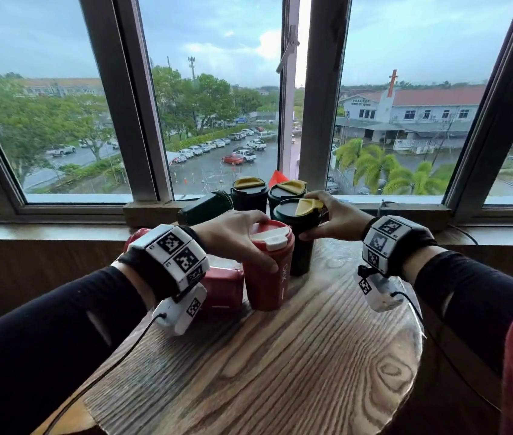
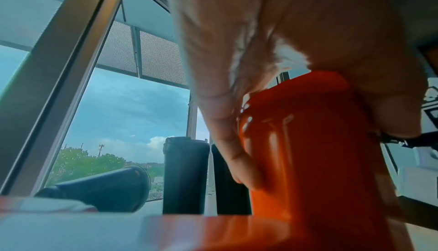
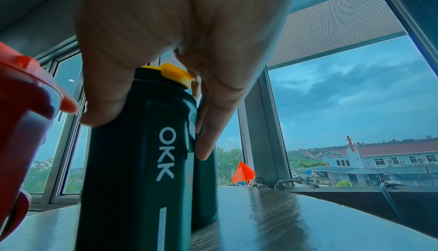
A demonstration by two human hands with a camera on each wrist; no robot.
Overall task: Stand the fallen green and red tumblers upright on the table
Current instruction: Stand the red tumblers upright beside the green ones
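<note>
Standing upright on the wooden tabletop (image 1: 311,356), a red tumbler (image 1: 267,271) is gripped near its lid by the left hand (image 1: 233,237), while a green tumbler (image 1: 300,233) just behind it (yellow flap on top) is grasped by the right hand (image 1: 333,218). Two more green tumblers (image 1: 249,193) are seen upright by the window, one green tumbler (image 1: 205,207) lies toppled, and another red tumbler (image 1: 224,287) lies on its side beneath the left wrist.

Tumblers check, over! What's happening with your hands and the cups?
Left hand grips upright red tumbler. Right hand grips upright green tumbler. One green tumbler and one red tumbler still lie fallen.
</note>
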